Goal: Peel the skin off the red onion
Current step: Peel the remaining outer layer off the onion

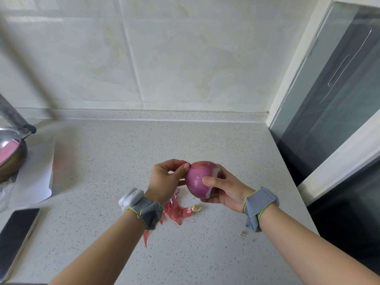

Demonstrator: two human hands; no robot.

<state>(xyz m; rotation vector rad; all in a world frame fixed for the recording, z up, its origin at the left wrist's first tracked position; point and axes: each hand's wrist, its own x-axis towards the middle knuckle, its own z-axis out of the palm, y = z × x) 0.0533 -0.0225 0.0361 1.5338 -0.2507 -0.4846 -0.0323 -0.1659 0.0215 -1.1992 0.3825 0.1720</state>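
While right hand (pixel 224 188) cradles red onion (pixel 200 178), left hand (pixel 166 179) pinches skin.

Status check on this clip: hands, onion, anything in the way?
Right hand cradles red onion. Left hand pinches skin at its top. Onion mostly peeled; peelings on counter below. No obstruction.

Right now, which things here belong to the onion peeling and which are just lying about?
In the job:
red onion, held in the right hand
left hand, pinching skin at its top
peeled skin scraps on the counter

Lying about:
phone
metal bowl
white paper
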